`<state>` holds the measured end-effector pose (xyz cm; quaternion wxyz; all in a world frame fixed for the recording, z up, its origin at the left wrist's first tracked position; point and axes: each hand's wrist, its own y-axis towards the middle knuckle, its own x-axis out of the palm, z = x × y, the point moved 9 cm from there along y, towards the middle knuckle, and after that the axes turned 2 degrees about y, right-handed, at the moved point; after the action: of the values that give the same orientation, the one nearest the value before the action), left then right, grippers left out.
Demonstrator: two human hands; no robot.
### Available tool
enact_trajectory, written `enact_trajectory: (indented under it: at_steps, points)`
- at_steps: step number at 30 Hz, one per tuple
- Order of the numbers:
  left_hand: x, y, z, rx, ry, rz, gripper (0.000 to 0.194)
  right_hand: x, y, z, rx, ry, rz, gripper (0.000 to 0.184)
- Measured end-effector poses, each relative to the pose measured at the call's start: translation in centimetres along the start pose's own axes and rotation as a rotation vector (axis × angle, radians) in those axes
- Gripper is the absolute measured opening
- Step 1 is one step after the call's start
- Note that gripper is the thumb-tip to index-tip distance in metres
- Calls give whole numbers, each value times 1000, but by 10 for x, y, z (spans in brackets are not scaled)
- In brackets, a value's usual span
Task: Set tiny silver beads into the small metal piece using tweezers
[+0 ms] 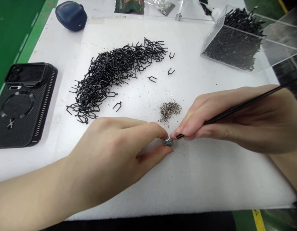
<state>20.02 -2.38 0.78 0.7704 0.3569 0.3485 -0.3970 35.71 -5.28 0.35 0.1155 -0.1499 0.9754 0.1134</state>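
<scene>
While the left hand (119,147) pinches a small silvery piece (168,141) just on the wearer's side of the grain heap (169,110), the right hand (244,123) has its fingers closed round a black stick (235,108), tip at the piece; contact too small to tell. Black forks (112,69) lie beyond the heap, leftward. I'd say: steady pinch, light tip, knuckles clear of the heap.
</scene>
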Motion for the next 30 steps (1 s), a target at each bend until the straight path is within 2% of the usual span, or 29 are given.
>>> enact_trajectory:
  at_steps: [6,16,20,22,24,27,30]
  points:
    - [2,-2,0,-2,22,-6,17,-15,-3,2,-10,-110,125,11]
    - [3,-7,-6,5,34,47,15,-14,-2,4,-36,-148,94,11]
    - [2,-9,-7,-38,33,1,15,-12,0,5,-26,-156,60,10]
    - [3,-9,-6,-22,41,-9,14,-12,0,4,-35,-169,63,9]
    - [2,-8,-3,25,29,30,14,-14,-1,4,-14,-177,87,7]
    - [2,-5,-1,61,-1,67,13,-16,-3,4,29,-109,127,11]
    - [3,-2,0,57,8,48,16,-8,-2,0,7,-4,69,18]
